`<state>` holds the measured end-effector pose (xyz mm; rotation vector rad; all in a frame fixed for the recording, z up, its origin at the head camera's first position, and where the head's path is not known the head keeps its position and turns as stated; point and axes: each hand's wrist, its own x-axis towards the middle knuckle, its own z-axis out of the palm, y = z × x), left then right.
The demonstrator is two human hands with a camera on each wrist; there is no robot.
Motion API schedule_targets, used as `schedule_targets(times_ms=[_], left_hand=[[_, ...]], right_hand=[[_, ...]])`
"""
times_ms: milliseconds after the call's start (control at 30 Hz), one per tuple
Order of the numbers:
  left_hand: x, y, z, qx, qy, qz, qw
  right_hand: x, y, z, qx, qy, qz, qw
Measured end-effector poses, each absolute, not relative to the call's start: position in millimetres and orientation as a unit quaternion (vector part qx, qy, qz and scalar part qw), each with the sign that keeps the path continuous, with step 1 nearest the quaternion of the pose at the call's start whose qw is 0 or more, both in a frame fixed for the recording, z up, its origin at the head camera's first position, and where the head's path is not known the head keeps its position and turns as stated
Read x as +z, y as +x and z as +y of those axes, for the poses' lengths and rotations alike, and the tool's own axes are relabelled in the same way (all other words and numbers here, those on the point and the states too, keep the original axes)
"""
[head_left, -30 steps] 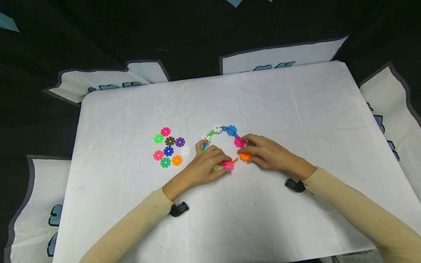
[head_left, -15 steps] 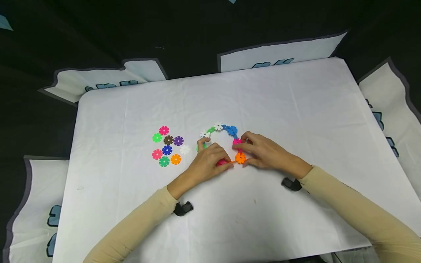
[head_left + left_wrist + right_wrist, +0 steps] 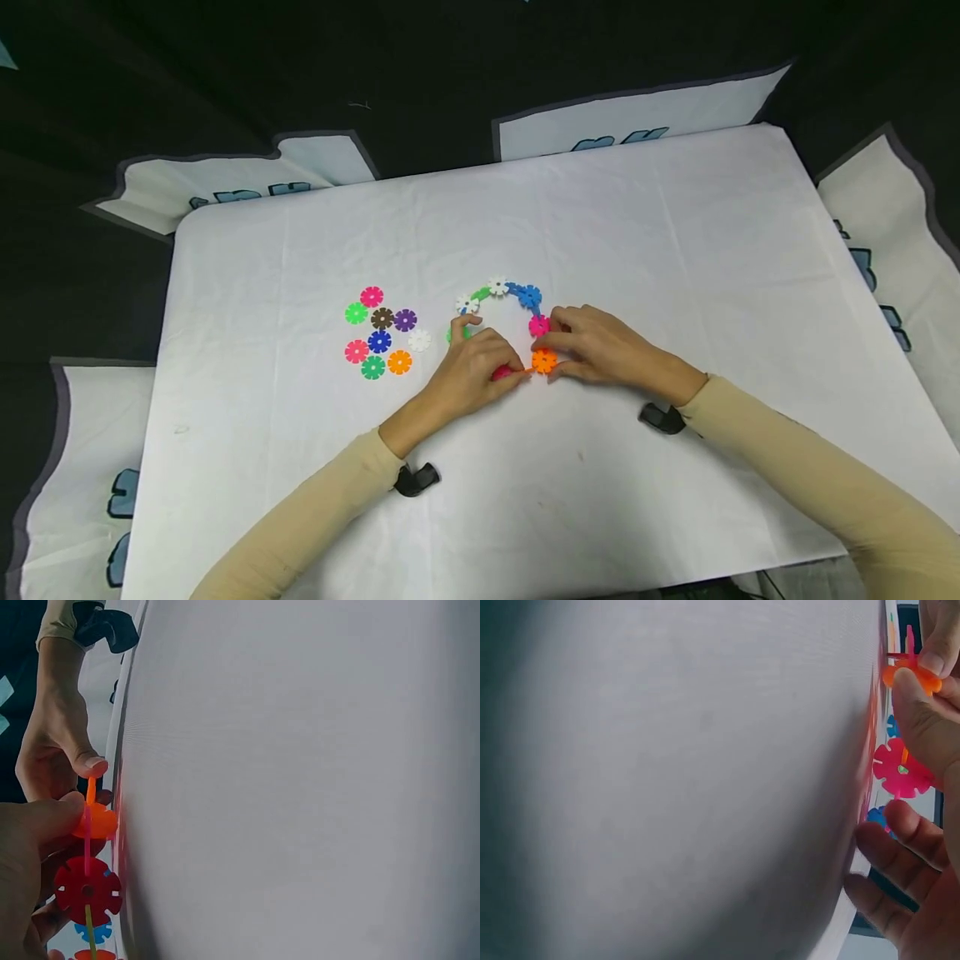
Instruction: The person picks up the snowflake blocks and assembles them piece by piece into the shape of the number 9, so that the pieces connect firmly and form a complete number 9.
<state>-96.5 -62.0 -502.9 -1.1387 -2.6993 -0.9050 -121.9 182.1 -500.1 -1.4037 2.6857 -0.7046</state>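
A chain of thin, notched plastic discs [image 3: 539,325], rounded like toothed flowers, curved into a ring on the desk [image 3: 637,475] in front of the person, partly hidden by the left hand [image 3: 468,371]. Neighbouring discs were slotted together, some lying flat and others standing on edge. The left fingers pinched an upright orange disc [image 3: 102,823], while one finger stretched out near a white disc [image 3: 467,304] across the ring. The right hand [image 3: 603,348] pinched a flat orange disc [image 3: 543,361] by its rim; the right wrist view showed its remaining fingers slightly spread and bent. The two orange discs met between the hands; whether they were fully slotted I could not tell. Close by in the left wrist view, a red disc [image 3: 88,892] showed squared slots and a small centre hole, with a thin yellow edge [image 3: 91,926] running into it.

Nine loose discs [image 3: 379,342], glossy and brightly coloured, lay flat to the left. Matte white cloth, faintly creased, covered the desk. Smooth tan sleeves [image 3: 300,521] fitted both arms closely, wrinkling softly near the elbows.
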Motion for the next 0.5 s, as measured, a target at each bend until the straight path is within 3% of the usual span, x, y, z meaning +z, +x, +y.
schedule_targets(times_ms=[200,500], left_hand=[[-503,-96,-63,-0.291,-0.37,-0.881,0.054],[-513,-90,-63,-0.311,-0.357,-0.877,0.084]], right_hand=[[-498,-120,178,-0.224,-0.448,0.866,0.008],[-496,-116,171,-0.246,-0.411,0.877,0.052]])
